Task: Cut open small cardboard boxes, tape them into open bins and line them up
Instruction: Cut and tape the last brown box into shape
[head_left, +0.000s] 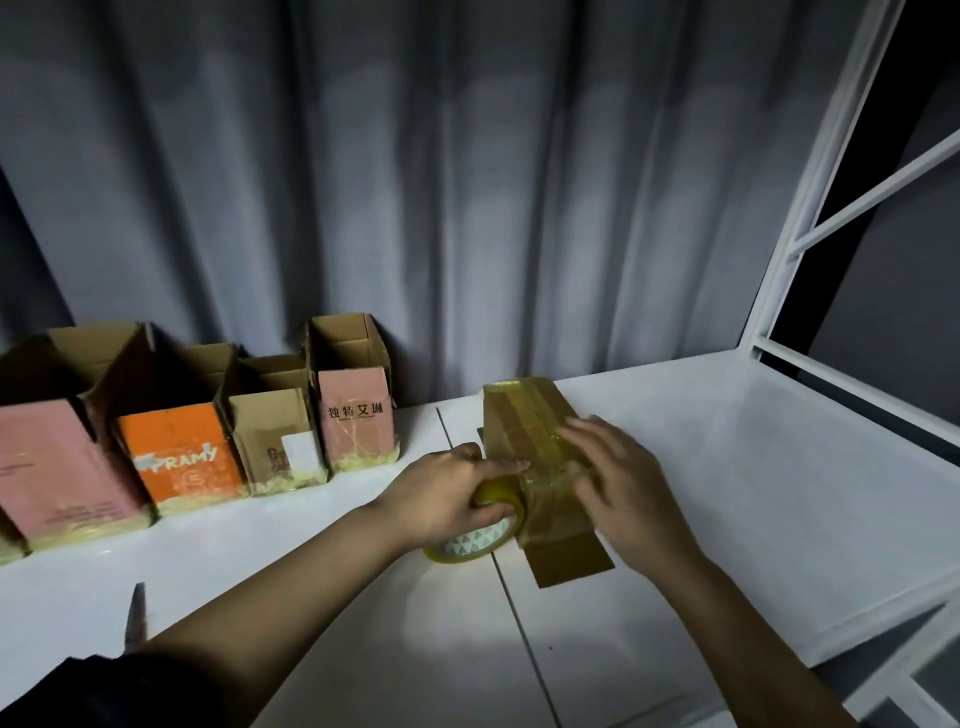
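Observation:
A small cardboard box (524, 415) lies on its side on the white table (727, 467), its top face covered with strips of yellowish tape. My left hand (447, 493) grips a roll of clear yellowish tape (478, 540) against the box's near left side. My right hand (618, 478) lies flat with straight fingers on the taped face; it is blurred. A loose flap (566, 561) of the box sticks out toward me on the table.
Several open-topped cardboard bins stand in a row at the back left: a pink one (57, 467), an orange one (176, 447), a brown one (275, 431) and a smaller pink one (353, 405). A dark blade tip (136, 618) lies at the lower left. Grey curtain behind; white frame (810, 208) right.

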